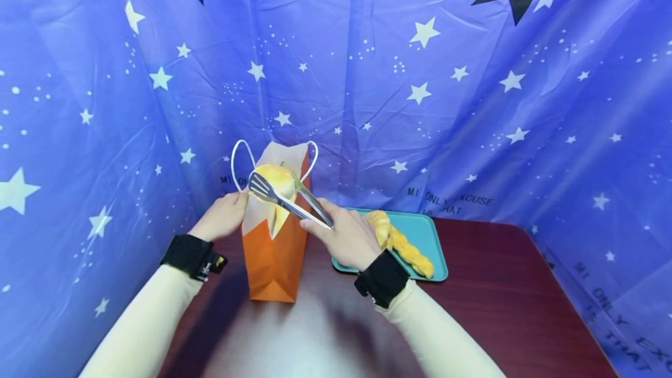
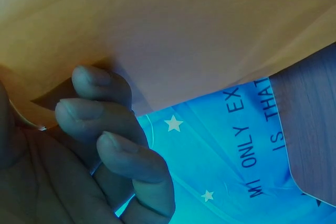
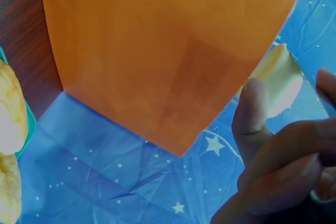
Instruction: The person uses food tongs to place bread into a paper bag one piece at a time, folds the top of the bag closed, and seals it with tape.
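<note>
An orange paper bag [image 1: 275, 267] with a white inside and white cord handles stands upright on the table. My left hand [image 1: 223, 214] grips its upper left edge; in the left wrist view its curled fingers [image 2: 136, 161] lie against the bag's side. My right hand [image 1: 349, 235] holds metal tongs [image 1: 296, 210], one end of which is slotted and dark. Between the tong ends is a round golden bun [image 1: 278, 178], at the bag's mouth. The right wrist view shows part of the bun [image 3: 283, 82] beyond the bag's rim.
To the right of the bag lies a teal tray [image 1: 440, 258], bearing a long twisted bread [image 1: 412, 254] and another bread [image 1: 379, 223], partly behind my right hand. The dark red table [image 1: 499, 296] meets a blue star-printed curtain [image 1: 367, 74] behind and at the sides.
</note>
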A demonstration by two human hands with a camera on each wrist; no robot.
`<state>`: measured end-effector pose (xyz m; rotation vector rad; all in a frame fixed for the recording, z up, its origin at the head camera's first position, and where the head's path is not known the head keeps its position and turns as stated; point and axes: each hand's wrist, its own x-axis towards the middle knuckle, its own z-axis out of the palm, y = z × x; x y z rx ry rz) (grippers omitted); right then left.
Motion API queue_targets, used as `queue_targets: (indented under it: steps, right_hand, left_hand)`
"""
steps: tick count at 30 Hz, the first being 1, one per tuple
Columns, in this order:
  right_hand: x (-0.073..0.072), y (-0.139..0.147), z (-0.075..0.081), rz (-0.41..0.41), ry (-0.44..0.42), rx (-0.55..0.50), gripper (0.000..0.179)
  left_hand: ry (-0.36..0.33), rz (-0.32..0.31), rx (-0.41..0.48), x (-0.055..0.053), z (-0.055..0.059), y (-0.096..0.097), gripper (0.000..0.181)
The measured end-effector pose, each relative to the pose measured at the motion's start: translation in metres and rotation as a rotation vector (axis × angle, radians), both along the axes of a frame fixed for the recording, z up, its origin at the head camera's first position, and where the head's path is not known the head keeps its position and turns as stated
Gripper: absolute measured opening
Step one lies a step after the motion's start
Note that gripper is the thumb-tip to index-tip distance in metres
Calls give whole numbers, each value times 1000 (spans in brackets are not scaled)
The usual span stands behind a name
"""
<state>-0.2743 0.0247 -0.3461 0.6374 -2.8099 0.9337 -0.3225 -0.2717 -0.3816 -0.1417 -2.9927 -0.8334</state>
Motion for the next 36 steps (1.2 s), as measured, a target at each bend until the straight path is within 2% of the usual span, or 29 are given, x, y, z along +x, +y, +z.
queue_targets:
  steps: [3,9,12,16,23,30,36]
  right_hand:
    - [-3,-2,-3,-9,2,6,56]
    - [-7,-4,-10,-42,14,35,52]
    - [-8,-6,-13,-77,11,47,60]
    - [-8,-6,-15,-92,-25,4,71]
    - [-7,-8,-12,-80,-68,-97,67]
    - [-4,-6,-9,-87,-93,-103,68]
    - [-3,-5,-10,-79,-86,-89,66]
  left_hand:
    - [-3,6,0,0,0,0,84]
    - [2,5,11,1,-1,-1,78]
    - [11,4,8,1,-2,-1,77]
    - [30,1,-4,1,-2,-1,77]
    - [22,2,-4,1,0,-1,78]
    - [7,6,1,1,-1,-1,78]
    - [28,-3,-7,1,-1,-2,72]
